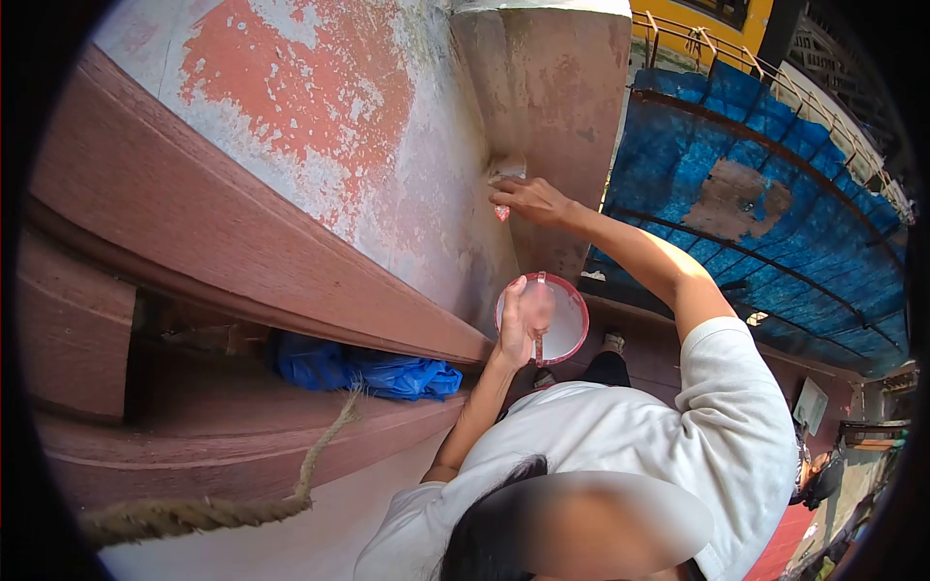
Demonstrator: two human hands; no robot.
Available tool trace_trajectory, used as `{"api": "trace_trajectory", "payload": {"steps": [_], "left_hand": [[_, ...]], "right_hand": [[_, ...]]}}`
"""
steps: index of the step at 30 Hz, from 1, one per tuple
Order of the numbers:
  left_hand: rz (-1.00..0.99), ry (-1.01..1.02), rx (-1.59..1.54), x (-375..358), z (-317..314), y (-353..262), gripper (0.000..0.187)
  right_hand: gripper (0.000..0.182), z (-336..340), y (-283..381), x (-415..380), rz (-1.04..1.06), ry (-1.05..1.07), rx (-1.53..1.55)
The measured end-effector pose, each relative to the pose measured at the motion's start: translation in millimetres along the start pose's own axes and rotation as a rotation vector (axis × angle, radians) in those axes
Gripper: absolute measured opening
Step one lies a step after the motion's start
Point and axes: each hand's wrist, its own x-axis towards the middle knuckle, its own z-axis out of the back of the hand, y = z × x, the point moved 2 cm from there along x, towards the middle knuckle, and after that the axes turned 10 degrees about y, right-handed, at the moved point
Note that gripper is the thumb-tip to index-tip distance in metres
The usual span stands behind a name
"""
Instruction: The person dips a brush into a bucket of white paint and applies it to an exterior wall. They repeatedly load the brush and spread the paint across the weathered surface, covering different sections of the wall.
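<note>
My right hand (533, 200) is closed round a paintbrush (502, 211), whose reddish handle end sticks out below the fingers. The brush's head is up against the inner corner where the patchy wall (417, 184) meets a brownish pillar (552, 107). A pale wet-looking patch shows just above the fingers. Lower down, my left hand (521, 315) grips the handle of a red-rimmed bucket (584, 324) that holds whitish liquid. Part of this hand is blurred, and it covers the bucket's left side.
A reddish-brown wooden beam (262, 223) runs diagonally at the left. Blue plastic (387, 374) lies on the ledge beneath it, near a frayed rope (320, 450). Blue sheeting on a metal frame (668, 145) stands to the right. Another person (821, 474) is at the far lower right.
</note>
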Motion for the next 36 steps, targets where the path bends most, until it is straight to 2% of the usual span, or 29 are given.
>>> {"api": "trace_trajectory", "payload": {"steps": [3, 5, 7, 11, 14, 17, 23, 26, 29, 32, 33, 36], "left_hand": [[0.001, 0.001, 0.013, -1, -2, -3, 0.066], [0.009, -0.001, 0.012, -1, 0, -1, 0.066], [0.023, 0.016, 0.031, -1, 1, -1, 0.068], [0.012, 0.027, 0.045, -1, 3, 1, 0.069], [0.014, 0.041, 0.031, 2, 3, 1, 0.069], [0.027, 0.037, 0.032, 0, 4, 3, 0.070], [0.023, 0.018, 0.054, 1, 5, 1, 0.072], [0.025, 0.009, 0.055, 0, 5, 1, 0.072], [0.033, 0.016, 0.056, 1, 4, 3, 0.071], [0.042, 0.008, 0.057, 1, 3, 0, 0.071], [0.046, -0.001, 0.053, 0, 3, 0, 0.071], [0.018, 0.029, 0.044, 0, 8, 2, 0.070]], "right_hand": [[0.014, 26, -17, 6, -0.014, 0.005, 0.085], [0.010, 84, -25, 22, -0.137, -0.178, 0.183], [0.010, 150, -27, 41, -0.071, -0.393, 0.224], [0.018, 245, -10, 51, 0.025, -0.618, -0.029], [0.025, 242, 1, 45, -0.001, -0.658, -0.315], [0.031, 191, 6, 37, 0.139, -0.657, -0.518], [0.021, 28, -1, -13, 0.078, -0.241, -0.302], [0.015, -2, 1, -21, 0.054, 0.057, -0.024], [0.015, 0, -11, 1, 0.037, 0.253, 0.092], [0.009, 67, -19, 35, -0.100, -0.101, 0.223], [0.016, 93, -26, 47, -0.131, -0.198, 0.245], [0.011, 175, -29, 69, -0.090, -0.477, 0.193]]}}
